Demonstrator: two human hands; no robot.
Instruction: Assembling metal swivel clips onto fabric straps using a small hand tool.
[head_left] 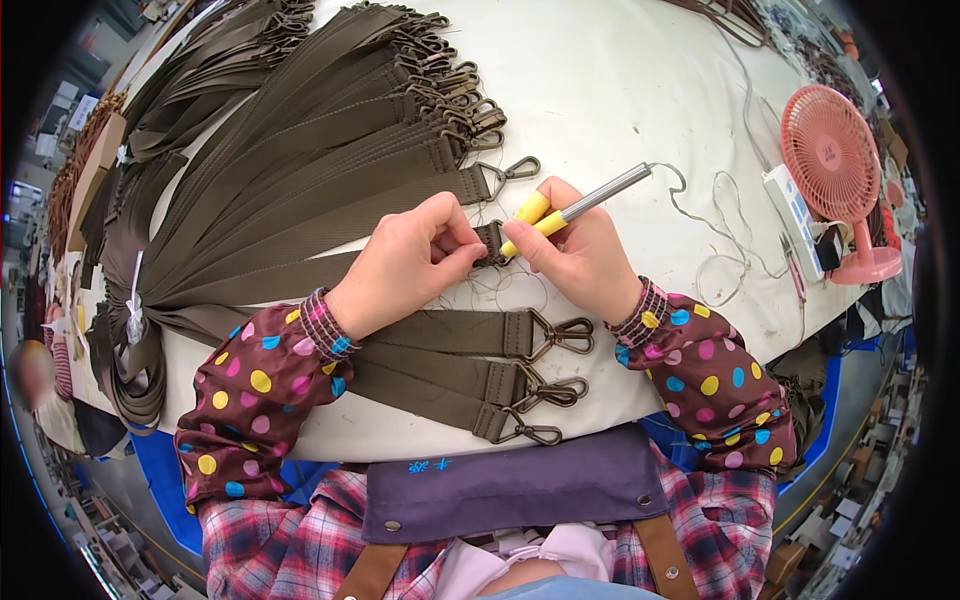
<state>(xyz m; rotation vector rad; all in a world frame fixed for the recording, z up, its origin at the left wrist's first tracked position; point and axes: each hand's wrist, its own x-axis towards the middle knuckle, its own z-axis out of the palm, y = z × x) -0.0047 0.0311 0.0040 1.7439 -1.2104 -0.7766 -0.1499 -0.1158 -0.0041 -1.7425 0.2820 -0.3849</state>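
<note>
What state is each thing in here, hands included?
Left hand: pinched, at a strap's stitched end; exactly what it grips is unclear.
Right hand: closed around the pen-shaped tool.
Pen-shaped tool: held slanted, yellow end at the stitched end.
Strap bundle: gathered, tied at the left.
Front straps: laid out flat.
Pink fan: upright; running or not, can't tell.
Black plug: appears plugged into the power strip.
</note>
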